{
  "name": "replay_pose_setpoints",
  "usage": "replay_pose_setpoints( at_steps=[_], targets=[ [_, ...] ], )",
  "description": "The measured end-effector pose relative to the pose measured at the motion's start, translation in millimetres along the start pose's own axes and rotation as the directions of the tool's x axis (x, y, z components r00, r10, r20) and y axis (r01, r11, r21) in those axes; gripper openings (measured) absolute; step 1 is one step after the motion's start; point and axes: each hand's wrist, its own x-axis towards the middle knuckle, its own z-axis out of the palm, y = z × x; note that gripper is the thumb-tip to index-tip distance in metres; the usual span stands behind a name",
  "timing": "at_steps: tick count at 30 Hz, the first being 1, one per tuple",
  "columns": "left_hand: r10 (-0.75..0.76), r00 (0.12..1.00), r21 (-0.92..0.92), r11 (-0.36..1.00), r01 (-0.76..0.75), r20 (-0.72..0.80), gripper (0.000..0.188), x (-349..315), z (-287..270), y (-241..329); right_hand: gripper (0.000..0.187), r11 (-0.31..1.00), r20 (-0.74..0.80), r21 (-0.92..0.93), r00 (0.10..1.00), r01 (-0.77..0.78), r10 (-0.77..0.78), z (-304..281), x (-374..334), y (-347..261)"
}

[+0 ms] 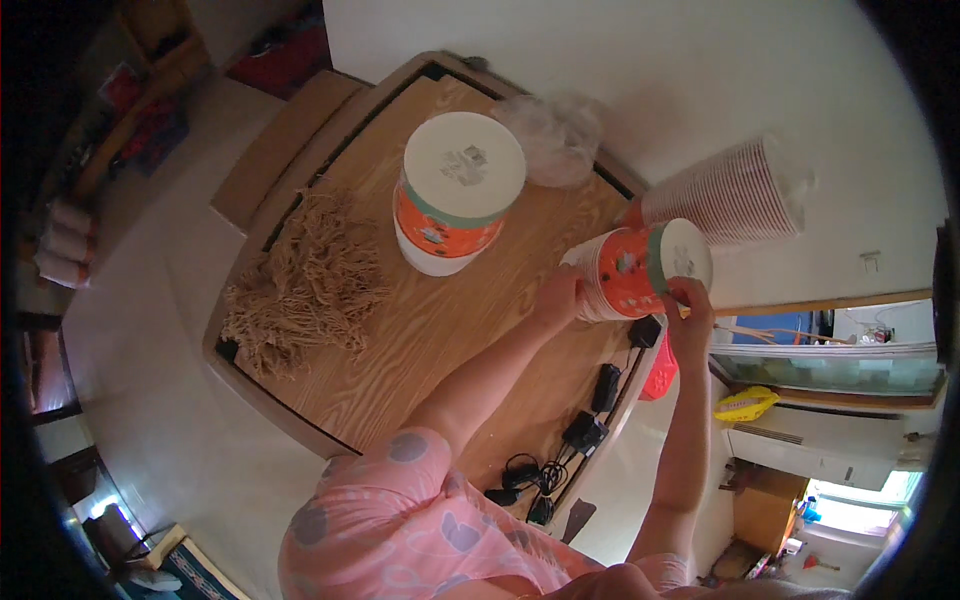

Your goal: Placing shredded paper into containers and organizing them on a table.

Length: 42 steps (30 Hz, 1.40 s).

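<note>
one orange tub stack (630, 265) in the fingers' (686, 288) grip — left hand (558, 298) at rims (592, 268), right hand (692, 308) at base (684, 250)

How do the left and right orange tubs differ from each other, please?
The left tub stands untouched, while the right tub has the left hand and right hand on it. Below its orange side, the left tub shows a broad white band; the right tub shows several closely stacked rims. Both have a pale round end and a green band.

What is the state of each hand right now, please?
Left hand: closed, holding the orange bucket stack at its rims.
Right hand: closed, holding the same stack near its base.
</note>
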Motion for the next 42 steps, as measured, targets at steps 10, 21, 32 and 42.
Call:
replay_pose_setpoints(
  at_steps=[10, 21, 32, 42],
  targets=[
    [0.122, 0.99, 0.053, 0.992, -0.118, -0.076, 0.018, -1.7, -5.8, -5.8, 0.02, 0.995, -0.002, 0.091, 0.999, -0.034, 0.034, 2.5, 2.9, -3.3],
    [0.295, 0.954, 0.002, 0.955, -0.295, 0.054, 0.054, 21.3, -21.2, 0.3, 0.022, 0.989, 0.068, 0.136, 0.996, -0.06, 0.051, 0.8, 6.5, -0.9],
    [0.134, 0.981, 0.014, 0.99, -0.137, 0.144, 0.05, 11.2, -42.3, -30.9, 0.02, 0.992, 0.059, 0.092, 0.995, -0.086, 0.081, -3.0, 7.4, -2.0],
    [0.008, 0.985, -0.146, 0.989, 0.018, 0.17, 0.053, 28.7, -38.0, -64.6, 0.032, 0.981, -0.618, 0.093, 0.782, 0.171, -0.078, 0.5, -35.7, 42.0]
  ],
)
